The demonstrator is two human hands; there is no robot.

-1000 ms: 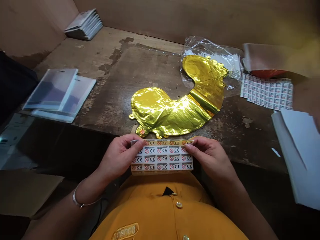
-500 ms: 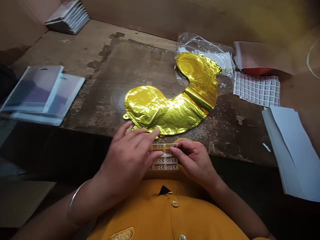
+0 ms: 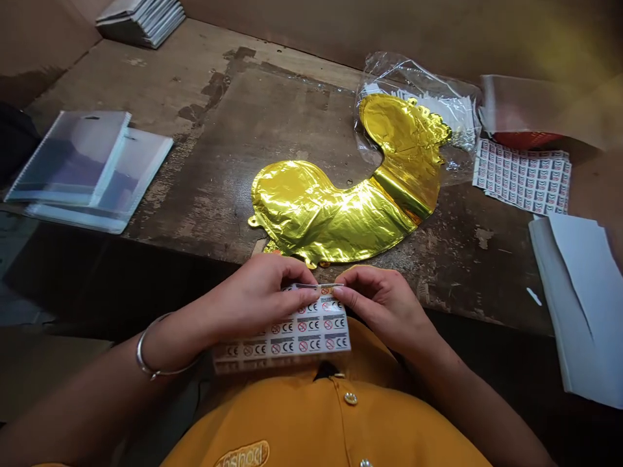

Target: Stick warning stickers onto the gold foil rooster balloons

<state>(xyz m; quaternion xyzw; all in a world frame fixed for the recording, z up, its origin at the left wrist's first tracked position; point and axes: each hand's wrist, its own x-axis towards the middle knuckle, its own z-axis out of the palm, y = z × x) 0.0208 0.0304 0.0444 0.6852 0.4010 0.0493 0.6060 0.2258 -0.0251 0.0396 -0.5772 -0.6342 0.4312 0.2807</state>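
A sheet of small CE stickers (image 3: pixel 309 326) is held close above my lap, in front of the table edge. My left hand (image 3: pixel 270 295) lies across its upper left part, thumb and fingers pinching the top edge near the right end. At the top right corner, my right hand (image 3: pixel 377 295) pinches the same sheet between thumb and forefinger. The fingertips of both hands are close together. Just beyond them a flat gold foil balloon (image 3: pixel 335 214) lies curved on the table, its lower edge near my knuckles.
On the left lie clear plastic sleeves (image 3: pixel 73 159); a stack of folded packets (image 3: pixel 141 23) stands behind. To the right are a clear bag of white pieces (image 3: pixel 455 113), more sticker sheets (image 3: pixel 523 175), white paper (image 3: pixel 584 279) and the worn wooden table (image 3: pixel 282 110).
My left hand first held the sheet's left end, then lifted across it and now pinches the top edge near my right hand. My right hand keeps its corner grip; the view shifted slightly.
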